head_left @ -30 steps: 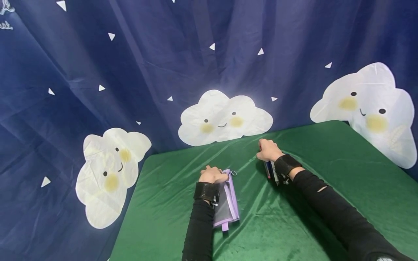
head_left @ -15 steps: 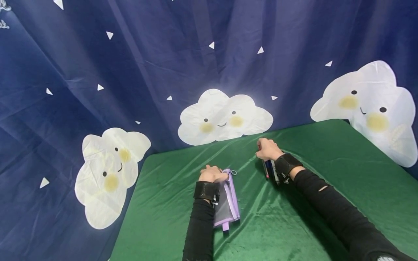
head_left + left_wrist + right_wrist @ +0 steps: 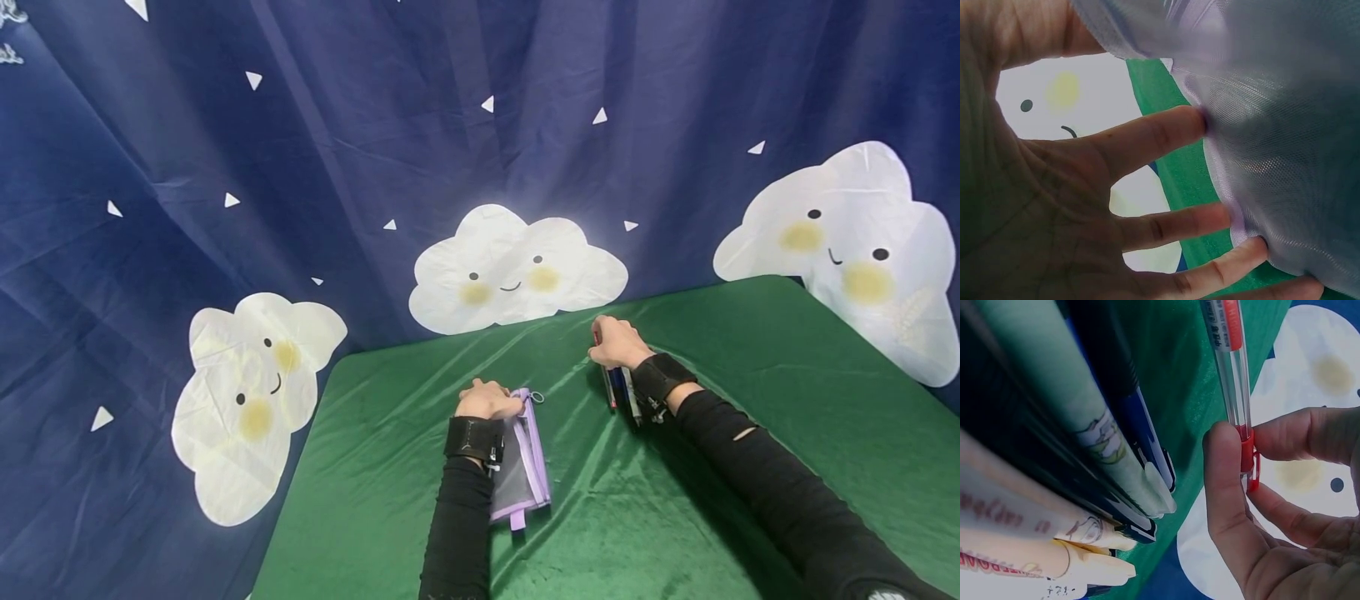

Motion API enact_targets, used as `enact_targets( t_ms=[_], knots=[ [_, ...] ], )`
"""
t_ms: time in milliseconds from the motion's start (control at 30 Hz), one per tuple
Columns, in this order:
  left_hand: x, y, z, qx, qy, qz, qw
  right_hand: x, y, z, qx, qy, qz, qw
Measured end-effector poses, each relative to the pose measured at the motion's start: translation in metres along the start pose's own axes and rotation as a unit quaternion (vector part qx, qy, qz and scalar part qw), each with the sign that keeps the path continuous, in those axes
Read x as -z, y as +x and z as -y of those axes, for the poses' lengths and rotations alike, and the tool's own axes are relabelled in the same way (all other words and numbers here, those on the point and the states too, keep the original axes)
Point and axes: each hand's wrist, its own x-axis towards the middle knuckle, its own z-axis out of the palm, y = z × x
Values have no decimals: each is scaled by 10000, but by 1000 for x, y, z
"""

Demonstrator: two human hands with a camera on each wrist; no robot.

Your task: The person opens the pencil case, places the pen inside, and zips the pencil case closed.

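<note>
Nothing reads in full. Red pen [image 3: 1235, 387] in right hand [image 3: 1310, 572]: sideways print on its label [image 3: 1229, 325], too small. Beside that hand, blurred lettering on pale pink pen [image 3: 1022, 506], red capitals on pale yellow pen [image 3: 1029, 552] (illegible too). Curtain [image 3: 375, 150], far left of left hand [image 3: 487, 402]: cropped white script [image 3: 7, 55].

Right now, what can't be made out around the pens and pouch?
Thumb tip of the left hand, left wrist view: hidden by the pouch.
Far end of the red pen, right wrist view: cut off by the top edge.
Total of bunched pens, right wrist view: overlapping, cut off at left.
</note>
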Motion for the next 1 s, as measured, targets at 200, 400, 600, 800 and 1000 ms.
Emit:
enact_targets(
  t_ms=[200,400,600,800,1000],
  knots=[
    [1,0,0,24,103,21,9999,-1,1,-1,13,55,60,10000],
    [0,-2,0,-33,101,44,9999,-2,0,-1,15,122,138,9998],
    [-1,-2,0,-111,204,58,9997,-1,0,1,-9,138,167,9998],
    [2,-6,-2,-124,216,2,9997,1,-1,6,47,118,107,9999],
    [2,-5,-1,-155,209,-41,9997,2,-2,12,99,177,78,9998]
  ],
)
